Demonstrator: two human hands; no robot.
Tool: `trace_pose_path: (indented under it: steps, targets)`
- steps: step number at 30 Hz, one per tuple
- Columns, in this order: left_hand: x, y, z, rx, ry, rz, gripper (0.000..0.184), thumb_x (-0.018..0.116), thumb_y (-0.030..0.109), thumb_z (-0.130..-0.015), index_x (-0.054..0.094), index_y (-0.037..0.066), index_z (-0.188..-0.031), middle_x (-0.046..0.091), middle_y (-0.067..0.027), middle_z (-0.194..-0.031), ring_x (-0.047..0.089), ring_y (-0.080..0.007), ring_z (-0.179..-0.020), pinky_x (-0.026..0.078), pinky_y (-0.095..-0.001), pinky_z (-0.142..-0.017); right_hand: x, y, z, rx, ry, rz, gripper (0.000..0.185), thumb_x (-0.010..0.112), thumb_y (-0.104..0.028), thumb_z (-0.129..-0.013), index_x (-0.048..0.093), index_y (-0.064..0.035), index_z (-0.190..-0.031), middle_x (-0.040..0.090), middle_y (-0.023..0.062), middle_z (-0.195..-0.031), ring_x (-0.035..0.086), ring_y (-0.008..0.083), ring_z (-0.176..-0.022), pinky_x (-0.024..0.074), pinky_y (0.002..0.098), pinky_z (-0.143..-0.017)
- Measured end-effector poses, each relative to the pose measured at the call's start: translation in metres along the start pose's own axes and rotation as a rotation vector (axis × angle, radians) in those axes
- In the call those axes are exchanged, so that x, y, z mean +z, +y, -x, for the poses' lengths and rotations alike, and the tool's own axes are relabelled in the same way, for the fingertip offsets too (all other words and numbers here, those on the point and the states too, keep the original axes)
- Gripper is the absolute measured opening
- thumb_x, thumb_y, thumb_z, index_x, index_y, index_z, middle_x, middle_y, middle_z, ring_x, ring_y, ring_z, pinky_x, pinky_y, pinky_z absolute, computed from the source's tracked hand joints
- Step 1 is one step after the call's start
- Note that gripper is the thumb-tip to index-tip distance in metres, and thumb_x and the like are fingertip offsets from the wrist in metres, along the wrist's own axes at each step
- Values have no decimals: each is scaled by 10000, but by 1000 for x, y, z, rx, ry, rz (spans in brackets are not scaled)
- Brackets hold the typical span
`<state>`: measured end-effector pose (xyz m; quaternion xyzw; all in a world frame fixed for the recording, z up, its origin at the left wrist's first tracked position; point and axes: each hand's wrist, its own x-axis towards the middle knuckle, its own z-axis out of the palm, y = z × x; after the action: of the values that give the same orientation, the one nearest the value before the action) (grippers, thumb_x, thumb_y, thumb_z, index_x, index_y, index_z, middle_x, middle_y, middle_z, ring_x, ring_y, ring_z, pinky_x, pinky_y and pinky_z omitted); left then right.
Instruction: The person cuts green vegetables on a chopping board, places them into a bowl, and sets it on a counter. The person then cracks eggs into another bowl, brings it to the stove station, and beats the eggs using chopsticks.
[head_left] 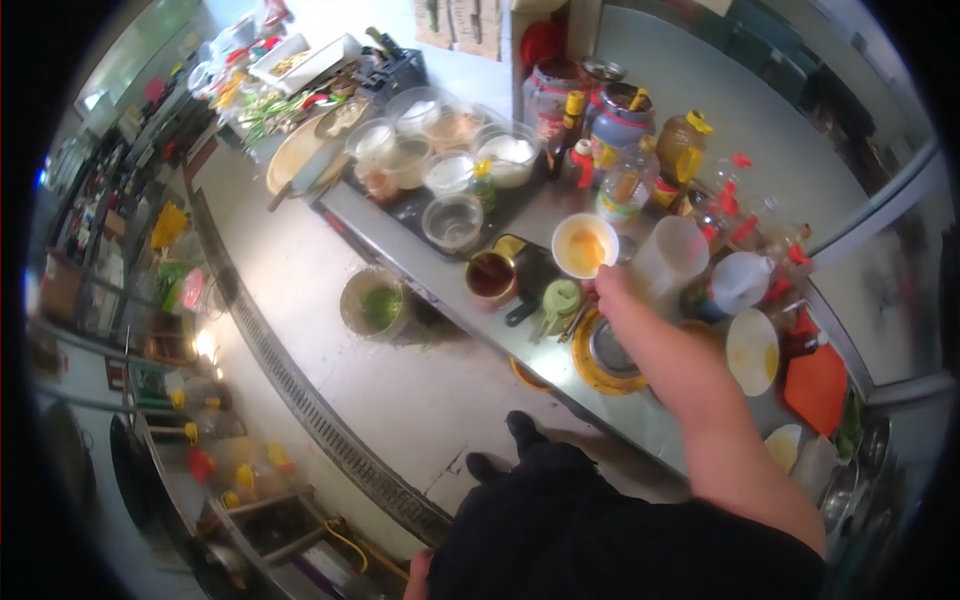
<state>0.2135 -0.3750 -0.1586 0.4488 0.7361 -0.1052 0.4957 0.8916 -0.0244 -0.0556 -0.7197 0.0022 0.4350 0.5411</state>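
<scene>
My right hand (606,284) reaches out over the metal counter, its fingers closed on the near rim of a white bowl (562,262). Something yellow-orange lies inside that bowl; I cannot make out what it is. Just left of it stands a container of dark red sauce (491,277). A pale green jug-like container (561,299) is close below the bowl. Under my right forearm sits a yellow ring-shaped item (590,368) with a grey metal disc in it. Low at the bottom edge, my left hand (419,566) shows only in part beside my dark clothing, its fingers hidden.
Several clear tubs (452,221) crowd the counter's far part, near a cleaver (318,168) on a round wooden board (290,150). Bottles and jugs (683,145) line the counter's right side. A bucket (350,308) with green contents stands on the floor beside a drain grate (300,405).
</scene>
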Motion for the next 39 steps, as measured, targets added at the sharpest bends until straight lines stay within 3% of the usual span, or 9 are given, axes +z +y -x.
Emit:
trace_pose_path:
  steps: [4, 11, 14, 17, 20, 27, 30, 35, 39]
  targets:
    - [-62, 103, -33, 114, 16, -193, 397, 672, 313, -816, 660, 19, -1084, 697, -164, -938, 667, -312, -923, 509, -400, -822, -12, -35, 71, -388, -53, -43, 172, 418, -160, -949, 517, -21, -974, 617, 111, -702, 542, 150, -464, 392, 277, -389]
    - [-148, 182, -154, 261, 13, -245, 337, 657, 259, -796, 677, 18, -1031, 693, -178, -891, 670, -286, -857, 526, -394, -764, -91, -33, 236, -553, 44, -16, 209, 444, -162, -977, 529, -19, -1105, 594, 83, -673, 537, 123, -465, 411, 254, -404]
    - [-162, 181, -239, 441, -5, -333, 234, 601, 199, -822, 666, -8, -909, 681, -142, -817, 653, -234, -707, 528, -351, -640, -146, 15, 289, -540, 173, -132, 262, 423, -140, -965, 519, -45, -1189, 607, 69, -700, 525, 108, -445, 414, 256, -405]
    - [-148, 235, -245, 240, -150, -237, 182, 526, 108, -800, 621, -19, -889, 632, -130, -735, 609, -208, -558, 450, -317, -419, -205, 84, 331, -392, 276, -204, 278, 425, -134, -950, 504, -54, -1205, 614, 81, -710, 519, 112, -437, 406, 257, -395]
    - [-103, 256, -239, 326, -291, -152, 148, 549, 108, -819, 608, -8, -890, 643, -133, -772, 628, -223, -588, 462, -315, -432, -268, 161, 366, -121, 514, -466, 285, 411, -118, -930, 493, -52, -1195, 617, 104, -704, 515, 124, -435, 395, 260, -383]
    - [49, 311, -140, 808, -370, -603, 207, 623, 163, -826, 646, -6, -943, 675, -143, -794, 656, -242, -681, 533, -347, -649, -440, 299, 427, -45, 968, -831, 211, 388, -92, -917, 489, -44, -1096, 622, 132, -699, 506, 139, -438, 384, 270, -375]
    - [126, 327, -81, 1107, -340, -824, 236, 627, 205, -835, 647, 3, -956, 682, -173, -837, 668, -282, -750, 528, -385, -718, -517, 324, 426, -73, 982, -827, 201, 387, -83, -919, 483, -44, -1091, 621, 127, -696, 510, 136, -444, 385, 264, -377]
    - [290, 350, 92, 1243, -428, -811, 289, 607, 258, -835, 658, 55, -1035, 688, -163, -933, 657, -348, -882, 518, -424, -786, -601, 340, 402, -20, 823, -657, 199, 388, -73, -921, 476, -31, -1095, 622, 128, -698, 513, 133, -442, 387, 256, -375]
    - [415, 384, 192, 1585, -304, -839, 341, 667, 229, -794, 628, 72, -1093, 652, -139, -1021, 640, -296, -921, 507, -395, -819, -634, 329, 386, -27, 689, -555, 215, 398, -69, -918, 476, -19, -1112, 626, 135, -706, 524, 140, -432, 392, 264, -369]
